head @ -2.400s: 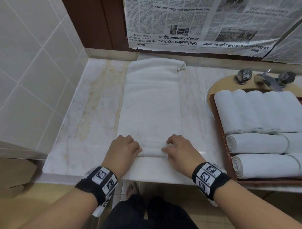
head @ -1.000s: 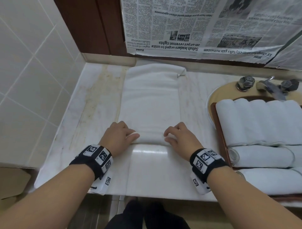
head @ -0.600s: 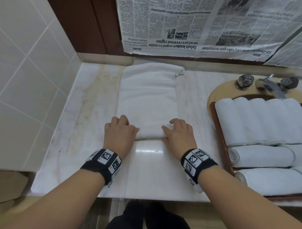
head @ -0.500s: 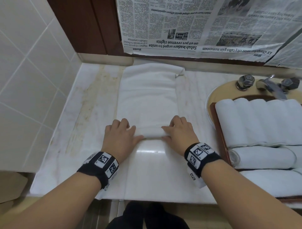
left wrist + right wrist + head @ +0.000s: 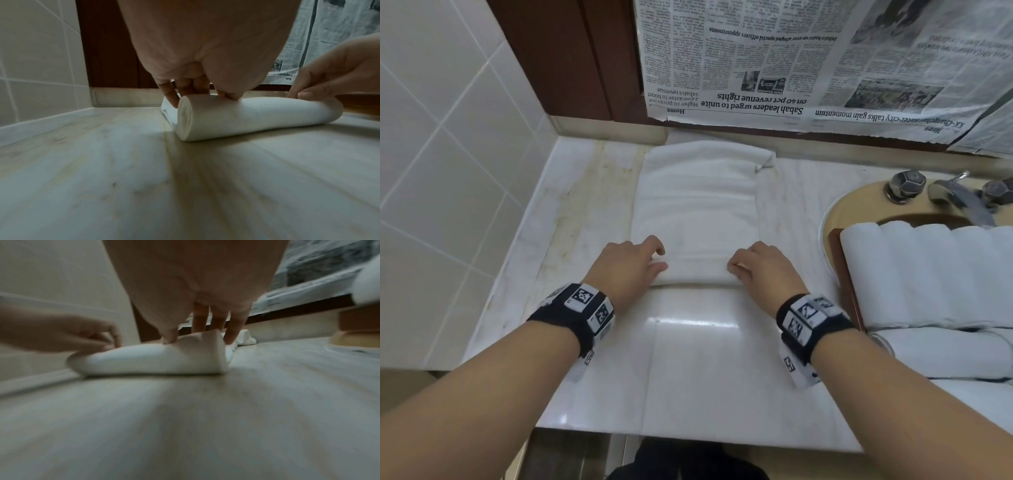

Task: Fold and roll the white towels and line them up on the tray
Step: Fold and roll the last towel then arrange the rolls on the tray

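1. Centrally, in the head view, a white towel (image 5: 697,212) lies lengthwise on the marble surface (image 5: 698,370), its far end reaching the wall at the top of the frame and its near end wound into a roll (image 5: 697,274).
2. Left hand (image 5: 625,270): the grip is closed on the left end of the roll, thumb on the near side and fingers (image 5: 171,95) curled over the top and far side, as the left wrist view shows.
3. Right hand (image 5: 763,274): the grip is closed on the right end of the roll, thumb pressing the near side and fingers (image 5: 234,331) reaching over it; the right wrist view is blurred.
4. Roll, left wrist view (image 5: 257,116): its spiral end faces the camera, and the roll rests on the surface with the unrolled cloth behind it.
5. Tray (image 5: 842,267), at the right edge of the head view: a brown tray set over the sink (image 5: 859,205), carrying finished rolled towels (image 5: 928,274); one row lies side by side and more lie crosswise nearer the lower right.
6. Background: newspaper (image 5: 808,61) covers the wall at the upper right; a faucet (image 5: 955,192) stands behind the tray.
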{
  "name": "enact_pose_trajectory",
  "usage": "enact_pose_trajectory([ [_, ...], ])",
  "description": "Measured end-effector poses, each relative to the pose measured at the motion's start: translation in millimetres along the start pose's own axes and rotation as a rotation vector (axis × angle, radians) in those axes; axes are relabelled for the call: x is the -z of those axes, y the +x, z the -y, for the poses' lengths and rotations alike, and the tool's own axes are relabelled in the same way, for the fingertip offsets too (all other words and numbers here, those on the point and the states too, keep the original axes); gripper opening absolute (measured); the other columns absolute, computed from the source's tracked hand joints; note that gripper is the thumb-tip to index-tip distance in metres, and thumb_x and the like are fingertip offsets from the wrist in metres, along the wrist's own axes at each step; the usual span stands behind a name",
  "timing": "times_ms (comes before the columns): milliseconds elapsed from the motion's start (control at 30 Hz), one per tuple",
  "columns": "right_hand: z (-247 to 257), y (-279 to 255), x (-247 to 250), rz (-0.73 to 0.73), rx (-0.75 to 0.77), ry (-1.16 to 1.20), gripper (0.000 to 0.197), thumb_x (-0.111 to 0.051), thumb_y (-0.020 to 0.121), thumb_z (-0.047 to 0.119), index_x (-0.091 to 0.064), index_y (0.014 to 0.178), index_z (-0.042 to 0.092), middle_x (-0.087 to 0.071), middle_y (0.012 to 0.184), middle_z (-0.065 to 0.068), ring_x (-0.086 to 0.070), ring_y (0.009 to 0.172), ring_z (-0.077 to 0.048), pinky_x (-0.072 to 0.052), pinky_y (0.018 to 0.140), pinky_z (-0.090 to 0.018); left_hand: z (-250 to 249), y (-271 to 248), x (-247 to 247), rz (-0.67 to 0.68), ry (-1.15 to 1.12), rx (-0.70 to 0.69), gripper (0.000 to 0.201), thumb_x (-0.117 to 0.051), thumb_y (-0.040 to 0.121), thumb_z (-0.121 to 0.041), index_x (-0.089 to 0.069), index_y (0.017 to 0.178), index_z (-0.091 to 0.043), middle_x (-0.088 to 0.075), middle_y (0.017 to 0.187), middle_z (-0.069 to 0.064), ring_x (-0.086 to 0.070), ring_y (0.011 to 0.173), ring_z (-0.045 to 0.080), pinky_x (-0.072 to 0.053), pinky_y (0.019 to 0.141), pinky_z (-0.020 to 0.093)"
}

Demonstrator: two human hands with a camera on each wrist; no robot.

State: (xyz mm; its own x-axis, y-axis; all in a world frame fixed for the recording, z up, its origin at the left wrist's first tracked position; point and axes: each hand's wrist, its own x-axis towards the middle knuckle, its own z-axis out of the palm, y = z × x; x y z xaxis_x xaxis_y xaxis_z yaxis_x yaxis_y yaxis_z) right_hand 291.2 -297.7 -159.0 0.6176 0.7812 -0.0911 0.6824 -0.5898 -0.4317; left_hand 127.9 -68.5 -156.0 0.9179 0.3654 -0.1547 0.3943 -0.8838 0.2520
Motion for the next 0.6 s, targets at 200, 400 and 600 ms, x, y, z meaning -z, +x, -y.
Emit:
enact_pose_trajectory([
  [200, 6, -12, -24, -0.203, 0.035, -0.340, 0.039, -0.077, 0.081, 0.046, -0.071, 0.111, 0.022, -0.058, 0.117, -0.010, -0.052, 0.110, -0.032, -0.046, 0.085, -0.044, -13, 8, 4, -0.119, 0.136, 0.193, 0.031, -0.057, 0.101, -0.047, -0.063, 0.109, -0.018, -0.063, 0.103, 0.005, -0.054, 0.101, 0.029, -0.042, 0.077, 0.035],
  [400, -1, 10, -14, -0.140, 0.101, -0.238, 0.025, -0.066, 0.094, 0.030, -0.069, 0.113, 0.014, -0.061, 0.097, -0.005, -0.053, 0.090, -0.030, -0.048, 0.076, -0.040, -29, -10, -6, -0.191, 0.068, 0.107, 0.036, -0.087, 0.079, -0.039, -0.063, 0.071, -0.012, -0.057, 0.061, 0.006, -0.058, 0.058, 0.030, -0.041, 0.052, 0.030],
  [600, -2, 13, -25, -0.218, 0.124, -0.217, 0.026, -0.071, 0.089, 0.005, -0.069, 0.115, 0.007, -0.070, 0.105, -0.016, -0.064, 0.096, -0.040, -0.056, 0.087, -0.046, -14, -9, -21, -0.083, -0.035, 0.091, 0.047, -0.070, 0.093, -0.042, -0.057, 0.125, -0.010, -0.064, 0.127, 0.011, -0.055, 0.127, 0.033, -0.048, 0.098, 0.044],
])
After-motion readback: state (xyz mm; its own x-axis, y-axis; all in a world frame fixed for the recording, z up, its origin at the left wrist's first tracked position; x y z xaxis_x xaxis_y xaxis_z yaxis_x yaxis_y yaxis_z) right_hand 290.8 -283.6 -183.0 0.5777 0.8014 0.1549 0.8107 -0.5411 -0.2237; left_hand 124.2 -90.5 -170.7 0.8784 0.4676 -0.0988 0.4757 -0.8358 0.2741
